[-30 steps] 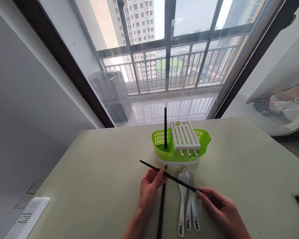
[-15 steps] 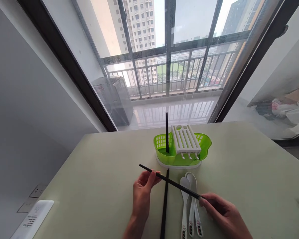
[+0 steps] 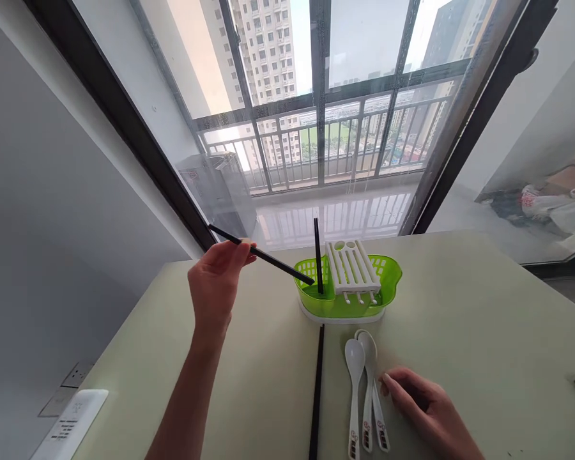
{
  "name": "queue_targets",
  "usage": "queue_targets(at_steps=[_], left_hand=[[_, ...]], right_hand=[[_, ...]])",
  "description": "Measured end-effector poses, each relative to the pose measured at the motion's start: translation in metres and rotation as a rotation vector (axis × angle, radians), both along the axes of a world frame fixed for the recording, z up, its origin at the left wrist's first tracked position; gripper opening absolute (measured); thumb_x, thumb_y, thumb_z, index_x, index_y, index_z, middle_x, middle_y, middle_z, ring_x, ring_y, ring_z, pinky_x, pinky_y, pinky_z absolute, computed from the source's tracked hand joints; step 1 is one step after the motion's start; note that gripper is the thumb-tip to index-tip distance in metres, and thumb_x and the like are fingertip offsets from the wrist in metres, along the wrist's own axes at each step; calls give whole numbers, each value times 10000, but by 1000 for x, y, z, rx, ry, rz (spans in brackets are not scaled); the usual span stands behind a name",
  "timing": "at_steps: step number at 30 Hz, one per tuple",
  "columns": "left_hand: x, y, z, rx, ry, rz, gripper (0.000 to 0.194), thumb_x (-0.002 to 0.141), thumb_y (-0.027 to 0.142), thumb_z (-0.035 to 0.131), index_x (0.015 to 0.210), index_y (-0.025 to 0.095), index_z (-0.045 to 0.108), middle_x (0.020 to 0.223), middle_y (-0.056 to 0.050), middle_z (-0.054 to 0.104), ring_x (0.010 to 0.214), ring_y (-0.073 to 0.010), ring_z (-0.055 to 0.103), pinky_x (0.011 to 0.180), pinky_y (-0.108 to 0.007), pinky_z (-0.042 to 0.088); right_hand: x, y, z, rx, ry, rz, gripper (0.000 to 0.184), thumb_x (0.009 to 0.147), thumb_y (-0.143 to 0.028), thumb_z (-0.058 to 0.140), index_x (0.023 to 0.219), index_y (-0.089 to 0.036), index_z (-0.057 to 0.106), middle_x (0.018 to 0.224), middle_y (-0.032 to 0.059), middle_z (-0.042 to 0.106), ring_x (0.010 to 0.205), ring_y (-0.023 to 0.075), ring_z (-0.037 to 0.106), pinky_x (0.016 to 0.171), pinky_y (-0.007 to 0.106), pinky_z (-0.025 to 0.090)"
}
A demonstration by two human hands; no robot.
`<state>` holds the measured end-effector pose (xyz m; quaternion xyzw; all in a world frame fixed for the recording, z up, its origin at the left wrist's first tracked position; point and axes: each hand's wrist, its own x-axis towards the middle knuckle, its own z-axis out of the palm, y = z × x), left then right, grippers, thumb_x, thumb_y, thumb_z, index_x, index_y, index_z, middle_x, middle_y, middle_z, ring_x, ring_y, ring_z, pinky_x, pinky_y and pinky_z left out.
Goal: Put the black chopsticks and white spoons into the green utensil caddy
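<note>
Left hand [image 3: 217, 275]: raised above the left side of the pale green surface [image 3: 239, 383]; its thumb and fingers are closed around the held slim black chopsticks [image 3: 280, 264] near their upper end.
Held slim black chopsticks: kept slanted, with the lower end brought down to the right over the left compartment of the basket; whether the floor is touched cannot be told.
Green basket [image 3: 333, 309]: made of translucent plastic, with square-holed walls and a white base; it is set near the far edge of the surface.
White slotted rack [image 3: 352, 289]: laid across the basket's middle, with round openings on the far side and small white hooks [image 3: 360, 298] on the near side.
Upright black chopsticks [image 3: 318, 255]: stood in the left compartment, just beside the rack.
Flat black chopsticks [image 3: 317, 390]: laid lengthwise on the surface, between the basket and the near side, left of the spoons.
White spoons [image 3: 354, 361]: three are grouped bowl-end far, with marks printed on the near handle ends.
Right hand [image 3: 424, 402]: rested low and loosely curled, just right of the spoons; whether thumb and fingertip meet cannot be told.
White flat device [image 3: 76, 412]: placed at the near left, with dark print shown.
</note>
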<state>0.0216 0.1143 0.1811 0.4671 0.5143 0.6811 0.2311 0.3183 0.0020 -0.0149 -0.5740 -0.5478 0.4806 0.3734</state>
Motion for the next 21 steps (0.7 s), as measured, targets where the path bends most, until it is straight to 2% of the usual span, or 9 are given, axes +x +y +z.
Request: queue_targets(at_steps=[2,5,9,14,21], left_hand=[[10,19,-7,-46,112,-79,311,740,409,859,903,160,770,894,-62,805,807,-206,769,849,-376,645],[22,46,-26,-142,219,-180,374,725,476,849,908,158,776,892,-78,807,779,-218,768,833,-386,641],[30,69,-46,-236,276,-269,420,717,536,829,893,158,777,885,-91,807,788,-233,772,820,-383,632],[36,82,-56,-258,392,-291,387,718,517,830,896,176,789,849,-83,806,784,-236,774,818,-375,622],[38,95,-60,-229,431,-296,360,737,499,828,900,181,788,837,-69,806,767,-226,776,809,-364,624]], right_hand=[[2,1,-4,0,4,26,473,899,-646,564,738,-216,678,673,1,585,634,160,507,568,225,425],[3,3,-9,10,11,77,457,904,-629,575,756,-211,686,688,3,595,639,158,510,573,228,422],[1,3,-11,45,-5,47,480,914,-633,555,729,-207,676,664,-2,573,620,153,493,566,232,415],[-4,1,-9,75,-23,8,514,915,-659,529,716,-206,669,640,-1,570,600,153,491,549,236,414],[-5,2,-2,97,-37,5,526,918,-662,523,688,-207,654,619,-4,552,574,145,468,517,235,389]])
